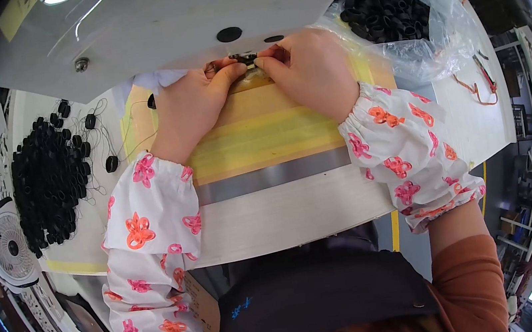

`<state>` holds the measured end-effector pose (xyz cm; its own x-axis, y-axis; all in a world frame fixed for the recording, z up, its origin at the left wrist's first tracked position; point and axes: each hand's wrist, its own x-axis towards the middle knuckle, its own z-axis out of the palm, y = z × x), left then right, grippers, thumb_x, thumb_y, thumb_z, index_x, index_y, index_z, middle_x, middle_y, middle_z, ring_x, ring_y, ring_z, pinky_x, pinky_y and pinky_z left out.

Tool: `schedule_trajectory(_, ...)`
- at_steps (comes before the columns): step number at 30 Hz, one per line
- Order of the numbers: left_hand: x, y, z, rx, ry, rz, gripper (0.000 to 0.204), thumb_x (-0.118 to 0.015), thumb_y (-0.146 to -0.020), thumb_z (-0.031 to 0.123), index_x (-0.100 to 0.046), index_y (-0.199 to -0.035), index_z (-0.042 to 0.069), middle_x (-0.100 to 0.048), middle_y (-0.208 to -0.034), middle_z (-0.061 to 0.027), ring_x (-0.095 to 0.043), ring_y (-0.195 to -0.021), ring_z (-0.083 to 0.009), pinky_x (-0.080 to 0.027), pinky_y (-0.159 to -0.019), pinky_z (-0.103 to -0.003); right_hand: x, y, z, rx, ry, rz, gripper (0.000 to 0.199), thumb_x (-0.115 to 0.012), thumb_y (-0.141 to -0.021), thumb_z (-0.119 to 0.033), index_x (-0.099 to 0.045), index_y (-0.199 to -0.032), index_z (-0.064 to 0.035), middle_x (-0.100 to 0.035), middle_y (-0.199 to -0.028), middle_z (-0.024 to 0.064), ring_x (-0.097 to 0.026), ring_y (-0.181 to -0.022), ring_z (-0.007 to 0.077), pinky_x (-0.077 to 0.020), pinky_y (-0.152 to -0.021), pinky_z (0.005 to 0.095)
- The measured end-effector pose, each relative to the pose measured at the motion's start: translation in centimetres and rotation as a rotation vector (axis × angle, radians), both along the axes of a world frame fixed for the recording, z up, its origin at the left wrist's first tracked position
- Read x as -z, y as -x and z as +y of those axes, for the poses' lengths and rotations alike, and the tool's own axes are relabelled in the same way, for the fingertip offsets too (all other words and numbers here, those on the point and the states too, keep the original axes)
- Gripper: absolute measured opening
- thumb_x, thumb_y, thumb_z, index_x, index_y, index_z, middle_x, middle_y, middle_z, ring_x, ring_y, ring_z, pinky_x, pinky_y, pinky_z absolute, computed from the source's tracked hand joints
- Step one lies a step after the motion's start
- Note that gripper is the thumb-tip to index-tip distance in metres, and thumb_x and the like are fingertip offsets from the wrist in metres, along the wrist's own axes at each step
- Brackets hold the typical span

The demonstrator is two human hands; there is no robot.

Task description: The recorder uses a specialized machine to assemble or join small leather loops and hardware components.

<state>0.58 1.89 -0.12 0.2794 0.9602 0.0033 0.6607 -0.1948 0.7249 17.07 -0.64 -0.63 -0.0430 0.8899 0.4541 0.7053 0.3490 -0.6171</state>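
Both hands meet under the front of a grey-white sewing machine [193, 24], at its stitching spot. My left hand [189, 105] is closed, thumb and forefinger pinched at the left side of a small black piece [242, 57]. From the other side, the fingertips of my right hand [312, 69] pinch the same piece. It is mostly hidden by the fingers and the metal parts around it. Yellow tape [269, 135] covers the work surface below my hands. Black loops with loose threads lie in a pile [49, 181] to the left.
A clear plastic bag [451, 41] at the back right holds many black loops [386, 6]. Red-handled thread snips [488, 76] lie on the right of the white table [292, 213]. A small white fan [11, 246] stands at the far left.
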Motion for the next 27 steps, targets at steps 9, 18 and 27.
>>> schedule_trajectory(9,0.1,-0.9,0.1,-0.002,0.004,-0.031,0.033,-0.062,-0.075,0.038,-0.065,-0.085,0.006,-0.061,-0.062,0.0008,-0.051,-0.054,-0.0033,-0.039,-0.052,-0.020,0.0,-0.8,0.0,0.032,0.079,-0.020,0.015,-0.064,-0.069,-0.014,-0.063,-0.073,0.0013,-0.060,-0.060,0.0108,-0.056,-0.050,0.0183,-0.0435,-0.050,0.0275)
schedule_trajectory(18,0.3,0.3,0.5,0.011,-0.128,0.079,0.032,-0.056,-0.074,0.038,-0.066,-0.082,0.009,-0.061,-0.065,-0.0091,-0.059,-0.056,-0.0206,-0.045,-0.055,-0.031,-0.8,0.5,0.5,0.029,0.141,-0.084,0.010,-0.061,-0.070,-0.014,-0.061,-0.070,-0.0035,-0.060,-0.064,0.0124,-0.059,-0.059,0.0271,-0.0450,-0.053,0.0348)
schedule_trajectory(27,0.7,-0.2,-2.4,0.050,-0.351,0.099,0.009,-0.053,-0.072,0.017,-0.059,-0.073,0.011,-0.057,-0.063,-0.0102,-0.057,-0.062,-0.0301,-0.043,-0.054,-0.040,0.5,-1.4,-0.3,-0.120,0.103,0.053,0.013,-0.059,-0.078,-0.009,-0.056,-0.076,0.0031,-0.056,-0.064,0.0047,-0.051,-0.056,0.0095,-0.0413,-0.053,0.0233)
